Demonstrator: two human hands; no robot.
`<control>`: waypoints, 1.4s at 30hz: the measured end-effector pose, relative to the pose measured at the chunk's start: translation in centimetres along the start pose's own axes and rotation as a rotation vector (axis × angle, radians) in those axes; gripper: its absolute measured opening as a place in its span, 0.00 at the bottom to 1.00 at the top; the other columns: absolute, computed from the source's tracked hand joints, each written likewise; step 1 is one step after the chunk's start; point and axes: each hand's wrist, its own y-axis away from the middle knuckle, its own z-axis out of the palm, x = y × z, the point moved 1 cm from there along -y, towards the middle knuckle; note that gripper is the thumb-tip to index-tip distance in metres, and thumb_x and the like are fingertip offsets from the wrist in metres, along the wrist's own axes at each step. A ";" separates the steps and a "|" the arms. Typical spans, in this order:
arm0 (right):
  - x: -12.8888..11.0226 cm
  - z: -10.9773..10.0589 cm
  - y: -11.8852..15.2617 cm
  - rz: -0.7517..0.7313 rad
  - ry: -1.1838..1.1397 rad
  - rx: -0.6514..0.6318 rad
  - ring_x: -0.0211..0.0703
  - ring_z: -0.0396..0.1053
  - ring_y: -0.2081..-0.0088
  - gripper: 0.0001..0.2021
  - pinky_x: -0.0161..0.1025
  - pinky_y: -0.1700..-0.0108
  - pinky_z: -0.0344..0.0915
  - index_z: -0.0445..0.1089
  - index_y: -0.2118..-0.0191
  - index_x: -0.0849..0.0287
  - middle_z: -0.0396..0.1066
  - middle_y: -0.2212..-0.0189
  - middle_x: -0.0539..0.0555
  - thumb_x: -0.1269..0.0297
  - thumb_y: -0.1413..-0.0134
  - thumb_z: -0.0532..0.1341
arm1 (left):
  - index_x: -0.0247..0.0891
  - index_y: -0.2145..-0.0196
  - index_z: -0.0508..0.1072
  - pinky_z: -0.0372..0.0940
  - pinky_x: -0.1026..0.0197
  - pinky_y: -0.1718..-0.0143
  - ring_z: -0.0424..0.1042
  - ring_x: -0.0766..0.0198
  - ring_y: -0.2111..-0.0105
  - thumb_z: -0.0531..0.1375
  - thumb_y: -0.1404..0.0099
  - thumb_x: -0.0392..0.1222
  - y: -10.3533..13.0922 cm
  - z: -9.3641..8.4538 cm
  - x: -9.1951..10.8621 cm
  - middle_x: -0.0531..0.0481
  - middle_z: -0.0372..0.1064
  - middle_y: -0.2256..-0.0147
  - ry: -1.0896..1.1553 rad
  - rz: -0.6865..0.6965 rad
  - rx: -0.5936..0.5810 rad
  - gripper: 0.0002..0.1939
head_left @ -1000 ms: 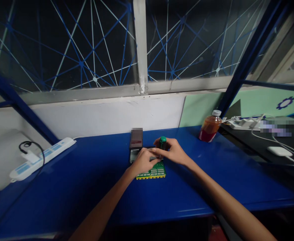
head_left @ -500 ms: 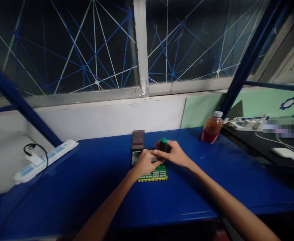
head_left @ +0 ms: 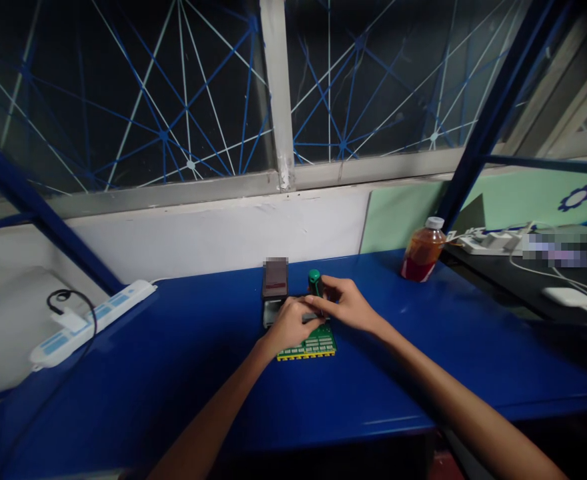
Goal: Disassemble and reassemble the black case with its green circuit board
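My right hand (head_left: 344,303) grips a screwdriver (head_left: 315,283) with a green-topped black handle, held nearly upright and leaning a little to the left. The shaft and tip are mostly hidden behind my fingers. My left hand (head_left: 293,323) lies over a green circuit board (head_left: 318,343) with rows of pale parts and a yellow front edge. Its thumb and fingers come together near the screwdriver's lower end, and what is between them is hidden. Behind the left hand, a grey-black case (head_left: 272,313) is partly covered. A dark, phone-like panel (head_left: 275,280) stands just behind it.
The blue table (head_left: 183,373) carries a white power strip (head_left: 93,323) with a plugged-in black cable at left. A bottle of reddish drink (head_left: 422,252) stands at back right. Beyond it, a black surface (head_left: 518,287) holds a white charger (head_left: 568,298) and cables.
The screwdriver's handle has shifted slightly left and now tilts that way. My right hand has moved a little with it, while my left hand stays over the board.
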 end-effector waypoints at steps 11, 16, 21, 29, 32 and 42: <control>0.4 -0.5 -0.1 0.017 -0.065 0.107 0.36 0.60 0.78 0.14 0.35 0.76 0.55 0.70 0.61 0.60 0.66 0.77 0.49 0.53 0.45 0.61 | 0.37 0.63 0.78 0.65 0.58 0.54 0.74 0.58 0.57 0.60 0.43 0.29 0.0 -0.4 -0.2 0.49 0.77 0.61 0.084 0.031 -0.178 0.11; 0.4 -0.2 0.0 0.020 -0.061 0.098 0.36 0.60 0.77 0.15 0.35 0.76 0.55 0.70 0.62 0.61 0.66 0.77 0.50 0.53 0.45 0.61 | 0.38 0.63 0.77 0.64 0.58 0.52 0.73 0.57 0.56 0.58 0.44 0.28 0.1 -0.4 -0.3 0.50 0.76 0.59 0.038 -0.001 -0.189 0.12; 0.2 0.1 0.1 0.009 -0.012 0.048 0.36 0.58 0.76 0.14 0.35 0.75 0.54 0.70 0.64 0.61 0.65 0.77 0.49 0.53 0.45 0.61 | 0.39 0.62 0.77 0.63 0.56 0.50 0.71 0.55 0.53 0.58 0.44 0.29 0.1 -0.3 -0.5 0.49 0.76 0.57 -0.009 -0.021 -0.169 0.14; 0.3 -0.1 0.1 0.024 -0.033 0.068 0.37 0.60 0.76 0.15 0.36 0.75 0.56 0.70 0.62 0.61 0.67 0.76 0.50 0.53 0.45 0.61 | 0.37 0.65 0.77 0.65 0.56 0.53 0.72 0.55 0.55 0.59 0.44 0.31 0.0 -0.4 -0.4 0.48 0.76 0.60 0.008 -0.011 -0.201 0.10; 0.2 0.0 0.1 0.027 -0.064 0.084 0.37 0.62 0.77 0.15 0.36 0.76 0.57 0.70 0.61 0.61 0.67 0.77 0.50 0.53 0.45 0.61 | 0.37 0.67 0.77 0.65 0.56 0.55 0.73 0.56 0.58 0.61 0.43 0.33 -0.1 -0.3 -0.2 0.48 0.76 0.62 0.061 -0.016 -0.191 0.06; -0.6 -3.4 -0.5 -0.005 -0.209 0.288 0.36 0.63 0.82 0.14 0.36 0.79 0.61 0.69 0.68 0.60 0.67 0.81 0.48 0.53 0.49 0.65 | 0.41 0.65 0.79 0.65 0.57 0.54 0.73 0.59 0.61 0.64 0.42 0.34 -0.8 0.2 0.4 0.52 0.77 0.67 0.107 -0.074 -0.083 0.06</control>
